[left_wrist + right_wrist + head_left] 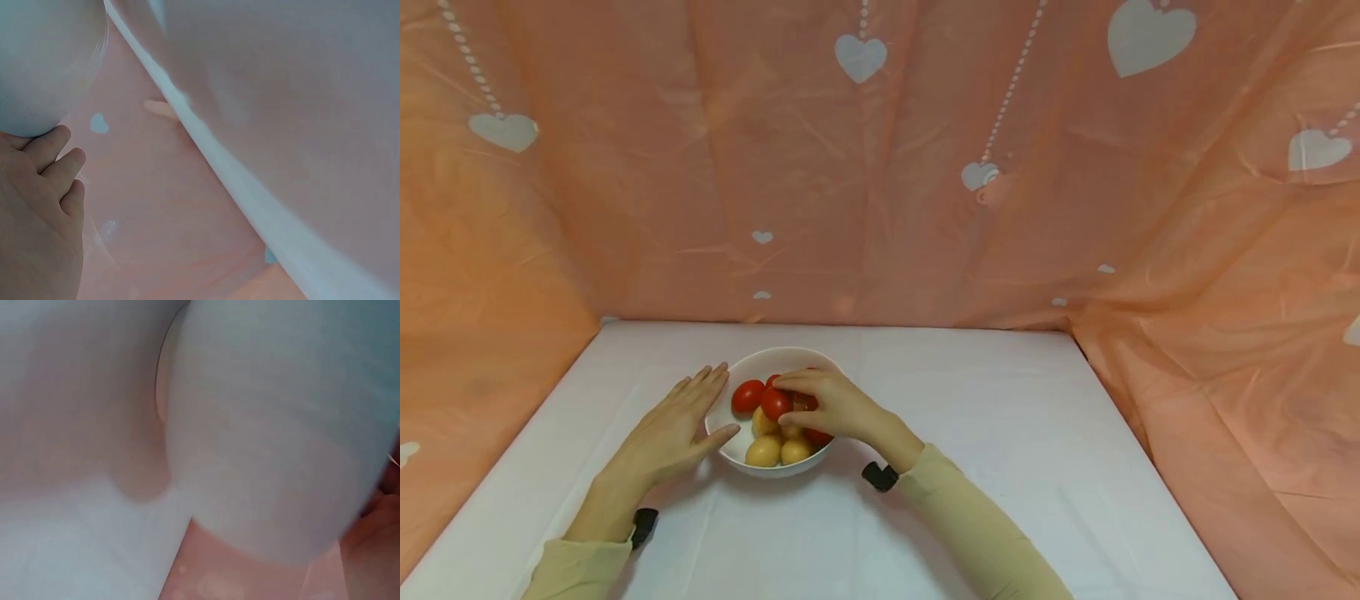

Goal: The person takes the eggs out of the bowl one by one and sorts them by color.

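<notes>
A white bowl [775,472] holds several red tomatoes and round yellow fruits [763,451]. My right hand [829,405] reaches in over its right side, thumb and fingertips around a red tomato [777,403] on top of the pile. Another red tomato [748,397] lies to the left of it, and more are partly hidden under the hand. At the bowl's left edge is my left hand [673,432], fingers extended along the outside and thumb over the rim. In the left wrist view, the left fingertips [59,140] touch the bowl's outer wall [44,62].
The bowl stands on a white-covered table [970,433], toward its left side. An orange-pink curtain [910,250] with white hearts encloses the back and both sides. Dark wrist devices [880,476] show at both cuffs.
</notes>
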The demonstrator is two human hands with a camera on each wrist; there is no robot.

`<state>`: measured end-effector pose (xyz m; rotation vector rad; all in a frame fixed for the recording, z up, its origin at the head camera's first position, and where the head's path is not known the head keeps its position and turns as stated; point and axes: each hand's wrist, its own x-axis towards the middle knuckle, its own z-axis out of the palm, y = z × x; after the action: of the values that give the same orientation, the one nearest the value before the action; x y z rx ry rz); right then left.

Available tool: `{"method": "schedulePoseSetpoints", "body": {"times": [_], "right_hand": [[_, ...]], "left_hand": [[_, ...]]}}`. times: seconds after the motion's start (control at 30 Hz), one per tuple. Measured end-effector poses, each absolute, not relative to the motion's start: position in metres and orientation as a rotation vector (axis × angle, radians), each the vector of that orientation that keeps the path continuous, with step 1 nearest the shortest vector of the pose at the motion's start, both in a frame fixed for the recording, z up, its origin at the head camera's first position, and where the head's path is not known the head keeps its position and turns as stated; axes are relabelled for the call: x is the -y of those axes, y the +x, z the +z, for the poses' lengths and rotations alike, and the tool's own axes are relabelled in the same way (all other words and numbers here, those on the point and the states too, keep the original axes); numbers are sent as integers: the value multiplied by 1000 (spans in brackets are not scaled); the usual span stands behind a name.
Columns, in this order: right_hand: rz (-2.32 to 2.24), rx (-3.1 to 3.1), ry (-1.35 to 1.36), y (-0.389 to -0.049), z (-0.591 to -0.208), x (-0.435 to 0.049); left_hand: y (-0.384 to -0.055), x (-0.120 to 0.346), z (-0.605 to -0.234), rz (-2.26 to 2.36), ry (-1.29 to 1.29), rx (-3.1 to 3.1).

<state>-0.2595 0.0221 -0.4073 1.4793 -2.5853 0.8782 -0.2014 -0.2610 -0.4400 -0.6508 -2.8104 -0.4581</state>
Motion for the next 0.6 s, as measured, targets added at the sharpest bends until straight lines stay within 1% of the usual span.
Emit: {"method": "schedulePoseSetpoints", "body": {"times": [0.2, 0.6], "right_hand": [[1047, 2481, 1344, -255, -410, -52], [1057, 2257, 1062, -253, -430, -110]], "left_hand": [[-202, 260, -443, -456, -659, 2790], [-201, 260, -444, -467, -666, 2777]]}}
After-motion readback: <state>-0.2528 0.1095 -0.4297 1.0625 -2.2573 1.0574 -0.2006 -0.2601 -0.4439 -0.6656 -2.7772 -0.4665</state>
